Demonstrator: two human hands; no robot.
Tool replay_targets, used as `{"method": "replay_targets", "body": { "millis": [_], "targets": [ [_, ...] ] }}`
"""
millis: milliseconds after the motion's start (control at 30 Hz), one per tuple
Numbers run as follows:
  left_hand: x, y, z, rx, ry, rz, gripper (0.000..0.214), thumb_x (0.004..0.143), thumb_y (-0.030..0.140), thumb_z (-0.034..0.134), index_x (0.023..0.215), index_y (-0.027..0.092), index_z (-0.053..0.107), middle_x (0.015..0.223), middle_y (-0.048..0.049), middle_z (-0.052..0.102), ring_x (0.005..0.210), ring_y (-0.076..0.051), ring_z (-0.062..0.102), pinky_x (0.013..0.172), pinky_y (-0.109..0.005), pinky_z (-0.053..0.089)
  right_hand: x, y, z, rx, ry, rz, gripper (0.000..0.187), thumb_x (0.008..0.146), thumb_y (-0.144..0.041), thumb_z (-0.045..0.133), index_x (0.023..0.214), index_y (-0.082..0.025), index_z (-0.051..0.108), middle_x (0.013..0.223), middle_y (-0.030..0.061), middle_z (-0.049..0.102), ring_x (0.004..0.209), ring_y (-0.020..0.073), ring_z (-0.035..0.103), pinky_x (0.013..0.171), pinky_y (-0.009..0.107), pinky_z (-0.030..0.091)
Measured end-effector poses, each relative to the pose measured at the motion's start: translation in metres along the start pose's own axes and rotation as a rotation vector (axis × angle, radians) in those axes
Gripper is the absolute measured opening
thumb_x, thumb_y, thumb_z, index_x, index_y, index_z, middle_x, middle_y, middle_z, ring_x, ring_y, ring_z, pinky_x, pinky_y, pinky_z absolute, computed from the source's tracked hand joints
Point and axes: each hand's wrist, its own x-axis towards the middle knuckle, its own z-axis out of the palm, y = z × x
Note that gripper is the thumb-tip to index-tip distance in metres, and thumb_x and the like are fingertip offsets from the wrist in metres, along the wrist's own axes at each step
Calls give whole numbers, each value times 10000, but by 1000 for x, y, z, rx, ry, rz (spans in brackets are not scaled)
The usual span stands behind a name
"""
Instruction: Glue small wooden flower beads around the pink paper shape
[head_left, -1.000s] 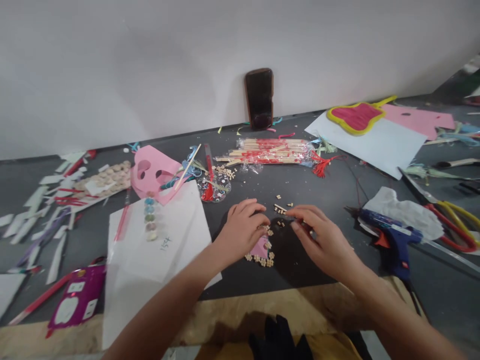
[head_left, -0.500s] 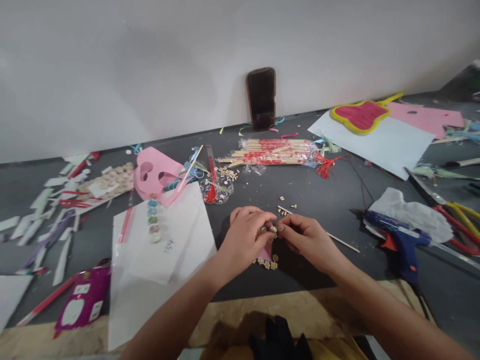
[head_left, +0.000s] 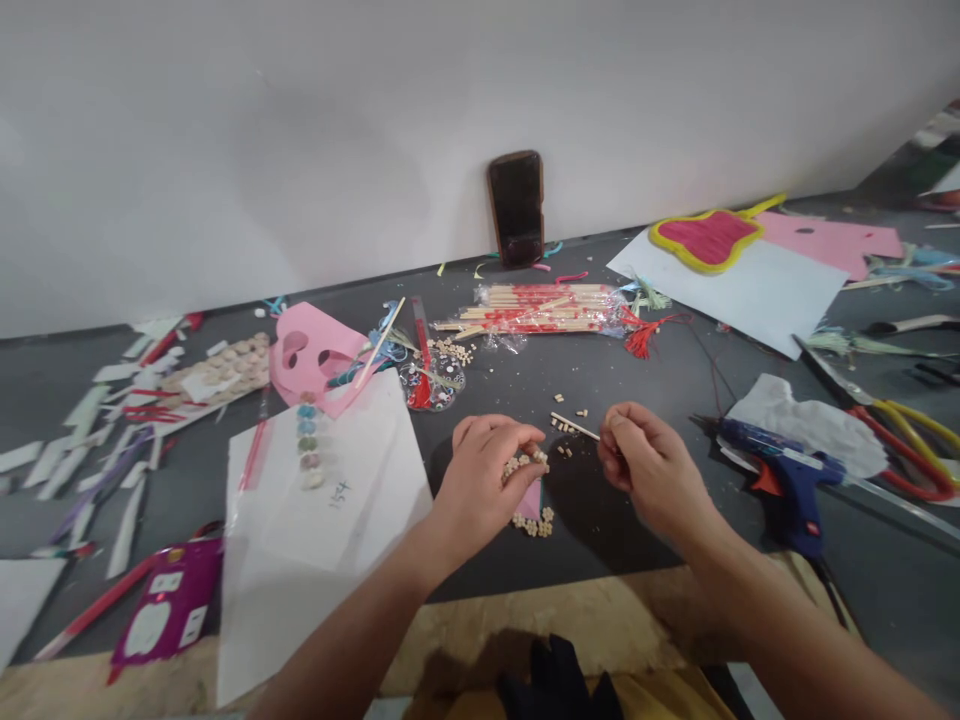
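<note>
My left hand (head_left: 487, 465) is curled around a small pink craft piece (head_left: 530, 500) edged with little pale wooden beads, and its fingers hide part of the upper edge. More beads, grouped like small flowers, show along the lower edge. To the right, my right hand (head_left: 652, 470) is closed, fingertips pinched on a thin wooden stick (head_left: 576, 427). The stick's left end points at some small cut wood bits (head_left: 564, 450) on the dark table. I cannot tell whether the stick is off the surface.
A blue glue gun (head_left: 787, 470) and red-and-yellow-handled scissors (head_left: 892, 420) lie at the right. Packed wooden sticks (head_left: 547, 308) lie behind my hands, below a phone (head_left: 517, 210) leaning on the wall. White paper (head_left: 255, 600), a pink mask (head_left: 322, 345) and a purple case (head_left: 169, 605) are left.
My right hand has left the beaded piece and moved right, closing on the wooden stick. My left hand keeps its hold on the piece. The view has shifted slightly.
</note>
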Motion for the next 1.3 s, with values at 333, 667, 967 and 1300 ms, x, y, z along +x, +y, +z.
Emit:
{"method": "replay_targets", "body": {
  "millis": [333, 667, 967, 1300],
  "targets": [
    [-4, -9, 8, -377, 59, -151, 79, 811, 253, 665, 888, 264, 679, 962, -3, 663, 980, -167, 591, 889, -290, 436, -14, -1, 3, 32, -127, 61, 239, 803, -436, 614, 846, -210, 548, 555, -70, 455, 433, 54, 380, 387, 188, 274],
    [-1, -2, 7, -458, 36, -168, 33, 784, 267, 679, 807, 243, 676, 857, 1, 656, 918, -169, 576, 878, -295, 436, -19, 7, 17, 120, -473, 188, 363, 795, -518, 632, 842, -168, 547, 578, -69, 448, 461, 32, 342, 400, 172, 222],
    [-4, -6, 1, -261, -29, -196, 134, 841, 333, 615, 930, 242, 656, 908, 3, 679, 834, -155, 622, 784, -278, 498, -23, 2, 14, 67, -338, 130, 280, 854, -450, 538, 762, -195, 467, 590, -64, 449, 463, 50, 374, 415, 180, 258],
    [14, -48, -8, 141, -68, -181, 129, 833, 227, 587, 925, 242, 676, 923, -15, 686, 963, -217, 572, 911, -408, 383, -12, 6, -33, 23, -91, -28, 303, 885, -329, 451, 618, -222, 355, 530, -57, 360, 438, 83, 335, 406, 233, 240]
  ]
}}
